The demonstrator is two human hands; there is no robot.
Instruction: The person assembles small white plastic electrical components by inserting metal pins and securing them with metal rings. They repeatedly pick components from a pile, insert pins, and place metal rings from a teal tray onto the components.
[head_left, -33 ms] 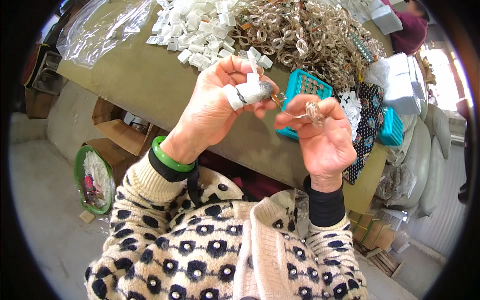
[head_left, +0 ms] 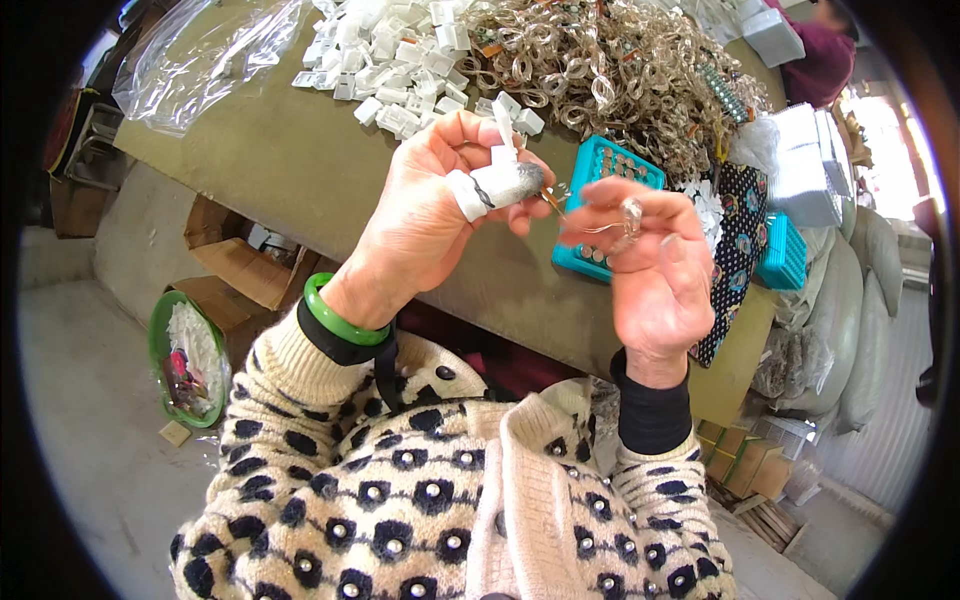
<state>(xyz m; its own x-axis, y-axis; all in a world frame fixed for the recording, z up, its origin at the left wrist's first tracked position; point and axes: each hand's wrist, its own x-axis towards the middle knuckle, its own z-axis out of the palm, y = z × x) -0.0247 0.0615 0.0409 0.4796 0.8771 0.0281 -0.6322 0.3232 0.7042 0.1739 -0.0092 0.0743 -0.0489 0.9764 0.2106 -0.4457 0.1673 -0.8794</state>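
Observation:
My left hand (head_left: 405, 195) is closed on a small white plastic case (head_left: 504, 155), whose narrow lid sticks up. A white wrap covers its thumb (head_left: 495, 190), smudged grey at the tip. From the case, a thin wire runs across to my right hand (head_left: 660, 290). Its fingers are curled and partly blurred, with a small coil of thin wire (head_left: 630, 215) held among them. Just behind this hand lies a teal tray (head_left: 648, 178) with round metal button cells (head_left: 612, 160) in it. The inside of the case is hidden by my fingers.
Heaps of white cases (head_left: 395, 60) and coiled wires (head_left: 590, 70) cover the table's far side. Clear plastic film (head_left: 205, 70) lies far left. A second teal basket (head_left: 782, 255) and a dark patterned cloth (head_left: 738, 230) are at right. A green tub (head_left: 160, 340) stands on the floor.
My right hand's fingers have shifted slightly, and the coil among them has turned and looks narrower. The left hand with the white case is almost still.

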